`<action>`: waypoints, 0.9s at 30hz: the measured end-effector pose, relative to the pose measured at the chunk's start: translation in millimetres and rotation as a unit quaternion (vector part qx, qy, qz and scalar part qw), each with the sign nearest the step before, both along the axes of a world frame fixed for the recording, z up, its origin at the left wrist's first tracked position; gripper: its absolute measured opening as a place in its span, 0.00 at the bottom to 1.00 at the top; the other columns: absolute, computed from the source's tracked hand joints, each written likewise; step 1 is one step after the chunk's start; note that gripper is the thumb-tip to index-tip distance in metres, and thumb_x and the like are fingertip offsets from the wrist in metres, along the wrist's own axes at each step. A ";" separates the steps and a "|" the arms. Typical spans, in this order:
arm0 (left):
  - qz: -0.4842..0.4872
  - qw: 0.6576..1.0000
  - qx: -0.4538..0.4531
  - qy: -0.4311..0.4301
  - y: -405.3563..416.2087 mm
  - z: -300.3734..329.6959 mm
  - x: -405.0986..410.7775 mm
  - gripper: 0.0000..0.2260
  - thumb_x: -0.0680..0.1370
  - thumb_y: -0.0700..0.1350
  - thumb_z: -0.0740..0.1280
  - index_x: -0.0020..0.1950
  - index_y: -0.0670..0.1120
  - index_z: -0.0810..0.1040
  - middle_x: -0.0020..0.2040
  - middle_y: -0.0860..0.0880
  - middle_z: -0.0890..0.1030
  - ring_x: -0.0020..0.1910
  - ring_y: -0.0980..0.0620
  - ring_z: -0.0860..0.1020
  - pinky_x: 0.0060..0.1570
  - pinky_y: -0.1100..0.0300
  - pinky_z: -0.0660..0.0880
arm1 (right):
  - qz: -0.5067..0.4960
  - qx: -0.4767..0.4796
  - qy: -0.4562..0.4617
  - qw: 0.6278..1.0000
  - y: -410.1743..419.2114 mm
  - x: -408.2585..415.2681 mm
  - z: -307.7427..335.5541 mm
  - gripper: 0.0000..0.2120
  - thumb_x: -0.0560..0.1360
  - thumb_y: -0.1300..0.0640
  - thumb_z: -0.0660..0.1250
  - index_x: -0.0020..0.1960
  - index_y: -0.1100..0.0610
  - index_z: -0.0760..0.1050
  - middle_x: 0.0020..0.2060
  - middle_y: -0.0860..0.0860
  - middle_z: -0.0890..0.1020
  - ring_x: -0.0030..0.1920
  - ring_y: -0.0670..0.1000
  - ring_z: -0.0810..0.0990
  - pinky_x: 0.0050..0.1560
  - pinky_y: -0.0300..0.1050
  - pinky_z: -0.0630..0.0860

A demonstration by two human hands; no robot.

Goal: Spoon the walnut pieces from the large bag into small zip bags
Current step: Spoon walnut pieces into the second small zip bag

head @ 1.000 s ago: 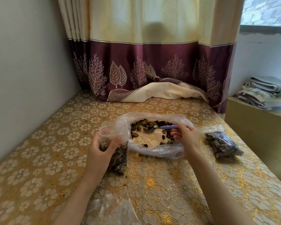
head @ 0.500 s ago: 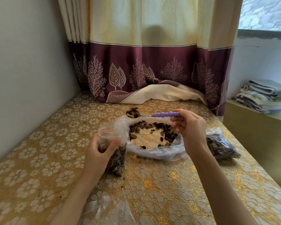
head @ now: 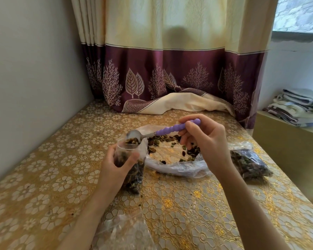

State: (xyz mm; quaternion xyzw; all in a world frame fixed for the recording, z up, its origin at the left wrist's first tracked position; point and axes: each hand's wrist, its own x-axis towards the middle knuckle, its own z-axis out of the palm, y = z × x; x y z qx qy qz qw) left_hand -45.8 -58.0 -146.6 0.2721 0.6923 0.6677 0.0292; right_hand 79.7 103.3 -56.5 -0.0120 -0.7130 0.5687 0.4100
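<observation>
Left hand (head: 116, 165) grips the small zip bag (head: 132, 170); right hand (head: 204, 141) pinches the purple-handled spoon (head: 163, 131) over its mouth. Large bag (head: 175, 159) just behind; filled bag (head: 249, 163) right.

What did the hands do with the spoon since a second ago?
The right hand lifted the purple spoon out of the large bag with walnut pieces, carried it left, and now tips it at the mouth of the small zip bag. The left hand kept holding that bag upright. The filled bag on the right stayed put.
</observation>
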 end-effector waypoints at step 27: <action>0.103 0.987 0.119 -0.040 -4.5 10.1 3.2 0.07 0.67 0.54 0.71 0.40 0.53 0.81 0.38 0.59 0.83 0.39 0.64 0.80 0.42 0.61 0.74 | -0.260 -0.088 -0.055 0.960 65.5 39.8 -75.7 0.13 0.78 0.57 0.62 0.41 0.65 0.77 0.29 0.56 0.81 0.25 0.48 0.78 0.24 0.37 0.74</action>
